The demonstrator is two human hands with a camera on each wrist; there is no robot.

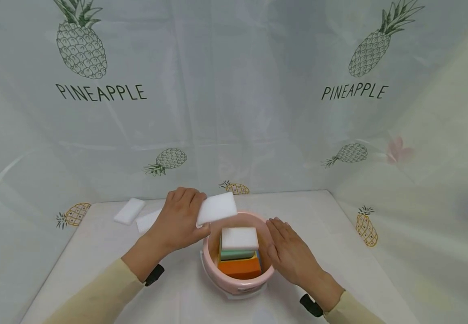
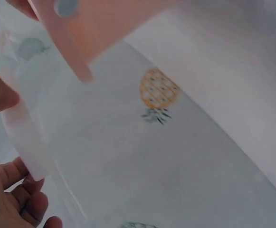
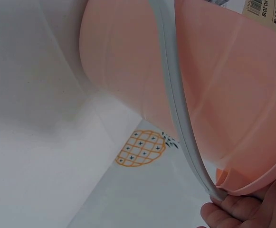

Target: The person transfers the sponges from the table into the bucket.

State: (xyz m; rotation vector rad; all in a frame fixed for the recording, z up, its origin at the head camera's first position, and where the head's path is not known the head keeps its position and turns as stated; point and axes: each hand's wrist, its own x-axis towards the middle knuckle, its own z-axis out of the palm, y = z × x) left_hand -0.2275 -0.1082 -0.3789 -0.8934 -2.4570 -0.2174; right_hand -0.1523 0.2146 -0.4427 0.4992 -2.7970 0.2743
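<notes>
A white sponge block [image 1: 218,208] is pinched between the thumb and fingers of my left hand [image 1: 179,220], above the left back rim of a pink bucket [image 1: 234,285]. The left wrist view shows the same sponge [image 2: 27,142] edge-on, below the bucket's rim [image 2: 83,73] in that picture. Inside the bucket lies a stack: a white sponge [image 1: 240,238] on top, a green one [image 1: 237,255] under it, and an orange one [image 1: 240,268] lower down. My right hand [image 1: 294,254], fingers straight, rests against the bucket's right rim, near the end of its grey handle [image 3: 173,85].
Two more white blocks lie at the table's back left, one [image 1: 129,211] in full view and the other [image 1: 146,221] partly behind my left hand. A pineapple-printed sheet [image 1: 234,112] hangs behind the white table [image 1: 339,261]. A printed label [image 3: 268,14] is on the bucket.
</notes>
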